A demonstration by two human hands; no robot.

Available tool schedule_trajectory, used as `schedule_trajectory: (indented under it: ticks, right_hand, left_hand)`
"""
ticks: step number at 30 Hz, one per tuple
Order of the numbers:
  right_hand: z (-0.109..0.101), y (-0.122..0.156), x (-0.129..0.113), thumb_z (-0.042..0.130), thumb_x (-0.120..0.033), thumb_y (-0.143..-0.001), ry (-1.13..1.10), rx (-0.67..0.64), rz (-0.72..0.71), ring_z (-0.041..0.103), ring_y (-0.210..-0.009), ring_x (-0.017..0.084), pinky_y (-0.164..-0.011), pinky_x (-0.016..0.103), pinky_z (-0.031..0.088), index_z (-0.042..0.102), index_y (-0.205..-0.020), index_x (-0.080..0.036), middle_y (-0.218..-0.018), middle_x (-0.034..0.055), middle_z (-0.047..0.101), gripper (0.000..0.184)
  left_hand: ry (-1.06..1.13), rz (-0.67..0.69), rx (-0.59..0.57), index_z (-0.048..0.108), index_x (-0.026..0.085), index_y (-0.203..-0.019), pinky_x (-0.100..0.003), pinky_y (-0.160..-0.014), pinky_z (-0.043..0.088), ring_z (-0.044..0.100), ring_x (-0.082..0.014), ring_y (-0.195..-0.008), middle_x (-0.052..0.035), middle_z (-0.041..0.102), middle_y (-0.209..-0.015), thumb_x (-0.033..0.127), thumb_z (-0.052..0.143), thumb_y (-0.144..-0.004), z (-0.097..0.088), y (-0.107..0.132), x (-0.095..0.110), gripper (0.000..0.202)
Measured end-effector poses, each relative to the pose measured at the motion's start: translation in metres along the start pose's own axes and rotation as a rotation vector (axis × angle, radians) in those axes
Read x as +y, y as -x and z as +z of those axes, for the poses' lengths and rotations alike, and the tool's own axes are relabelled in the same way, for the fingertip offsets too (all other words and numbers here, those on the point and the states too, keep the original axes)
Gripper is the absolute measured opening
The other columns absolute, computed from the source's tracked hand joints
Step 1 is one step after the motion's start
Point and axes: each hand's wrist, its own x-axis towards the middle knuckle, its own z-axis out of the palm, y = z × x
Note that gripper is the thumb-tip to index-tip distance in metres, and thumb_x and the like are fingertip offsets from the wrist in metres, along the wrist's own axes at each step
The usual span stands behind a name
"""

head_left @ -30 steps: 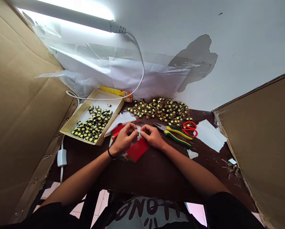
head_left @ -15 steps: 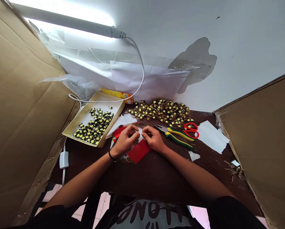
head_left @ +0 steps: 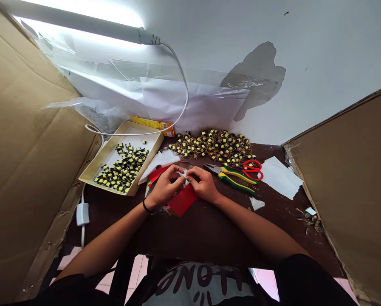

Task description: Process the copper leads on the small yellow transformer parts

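My left hand (head_left: 166,185) and my right hand (head_left: 203,183) meet close together over the middle of the table. The fingers of each are pinched, the fingertips nearly touching. Whatever lies between them is too small to make out. Beneath both hands is a red sheet (head_left: 183,200), partly covered by them, with some whitish material around it. Just right of my right hand lie pliers (head_left: 235,175) with yellow and green handles. Behind the hands spreads a pile of small yellow-and-black wired coils (head_left: 213,146).
At the left a shallow cardboard box (head_left: 136,183) holds many similar coils. Red-handled scissors (head_left: 252,169) touch the pliers. White paper (head_left: 281,176) and scraps (head_left: 310,219) lie at the right. Cardboard walls (head_left: 343,170) flank the table (head_left: 165,238). A white cable (head_left: 186,93) hangs from the lamp.
The whole view has shifted slightly left and up. My right hand's fingertips have come a little nearer to my left hand's. Objects on the table stay where they were.
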Motion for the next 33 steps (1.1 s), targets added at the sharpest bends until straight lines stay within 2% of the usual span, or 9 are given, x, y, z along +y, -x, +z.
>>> schedule_trajectory:
  ticks: [5,11,17,20,22,25,28,31,33]
  right_hand:
    - [0.002,0.005,0.000,0.050,-0.023,-0.088,0.104,0.047,-0.100,0.055,-0.072,0.018,-0.070,0.031,0.044,0.058,-0.076,-0.022,-0.075,0.0044,0.062,0.015]
    - [-0.001,0.006,0.005,0.049,-0.024,-0.089,0.256,0.023,-0.175,0.057,-0.073,0.019,-0.070,0.033,0.045,0.062,-0.080,-0.022,-0.077,0.0066,0.064,0.016]
    - [-0.001,0.007,0.010,0.048,-0.018,-0.089,0.372,0.013,-0.296,0.057,-0.070,0.018,-0.067,0.030,0.045,0.061,-0.079,-0.021,-0.074,0.0057,0.063,0.017]
    - [0.000,0.005,0.013,0.048,-0.015,-0.088,0.368,0.006,-0.392,0.055,-0.068,0.017,-0.064,0.029,0.044,0.060,-0.079,-0.020,-0.072,0.0045,0.062,0.016]
    - [-0.002,0.004,0.013,0.048,-0.015,-0.088,0.314,0.010,-0.407,0.055,-0.067,0.016,-0.064,0.028,0.044,0.059,-0.079,-0.020,-0.071,0.0040,0.061,0.015]
    - [-0.005,0.004,0.008,0.051,-0.018,-0.087,0.177,0.023,-0.299,0.055,-0.068,0.015,-0.065,0.027,0.044,0.057,-0.076,-0.019,-0.072,0.0029,0.061,0.012]
    - [-0.007,0.004,0.003,0.054,-0.026,-0.085,0.000,0.043,-0.062,0.052,-0.064,0.013,-0.062,0.026,0.044,0.055,-0.073,-0.019,-0.069,0.0003,0.057,0.014]
    - [-0.006,0.002,0.001,0.056,-0.036,-0.083,-0.330,0.014,0.214,0.048,-0.056,0.010,-0.052,0.023,0.041,0.054,-0.080,-0.020,-0.069,-0.0021,0.054,0.017]
    - [-0.004,0.001,0.001,0.062,-0.040,-0.078,-0.581,-0.015,0.336,0.044,-0.052,0.008,-0.044,0.020,0.035,0.053,-0.090,-0.021,-0.074,-0.0032,0.054,0.024]
  left_hand:
    - [-0.025,0.031,-0.014,0.048,0.018,-0.096,-0.018,-0.047,0.038,0.048,-0.0082,-0.048,0.0052,0.054,-0.060,0.034,0.060,-0.082,0.000,-0.001,-0.001,0.025]
    - [-0.199,0.124,-0.006,0.050,0.018,-0.095,-0.021,-0.052,0.038,0.050,-0.0099,-0.052,0.0037,0.058,-0.064,0.032,0.058,-0.083,-0.001,-0.001,-0.001,0.021]
    - [-0.362,0.212,0.117,0.051,0.019,-0.091,-0.024,-0.061,0.040,0.057,-0.0130,-0.058,0.0036,0.061,-0.063,0.026,0.058,-0.080,0.002,-0.003,-0.003,0.014]
    - [-0.355,0.197,0.199,0.049,0.020,-0.092,-0.025,-0.061,0.040,0.058,-0.0138,-0.059,0.0036,0.062,-0.065,0.026,0.058,-0.079,0.003,-0.004,-0.006,0.017]
    - [-0.316,0.179,0.239,0.048,0.019,-0.094,-0.025,-0.059,0.039,0.058,-0.0135,-0.058,0.0038,0.061,-0.065,0.028,0.058,-0.079,0.003,-0.004,-0.007,0.020]
    - [-0.197,0.157,0.221,0.047,0.019,-0.097,-0.024,-0.057,0.039,0.057,-0.0134,-0.059,0.0035,0.060,-0.065,0.032,0.058,-0.080,0.001,-0.004,-0.008,0.024]
    - [-0.060,0.130,0.184,0.047,0.019,-0.098,-0.024,-0.060,0.042,0.060,-0.0140,-0.064,0.0029,0.060,-0.068,0.036,0.059,-0.081,0.000,-0.004,-0.008,0.027]
    - [0.058,0.110,0.148,0.047,0.019,-0.099,-0.024,-0.062,0.043,0.061,-0.0135,-0.066,0.0030,0.060,-0.069,0.038,0.059,-0.082,0.000,-0.003,-0.008,0.028]
    - [0.126,0.091,0.084,0.047,0.019,-0.101,-0.023,-0.060,0.042,0.059,-0.0124,-0.064,0.0033,0.059,-0.068,0.039,0.060,-0.083,0.000,-0.002,-0.007,0.030]
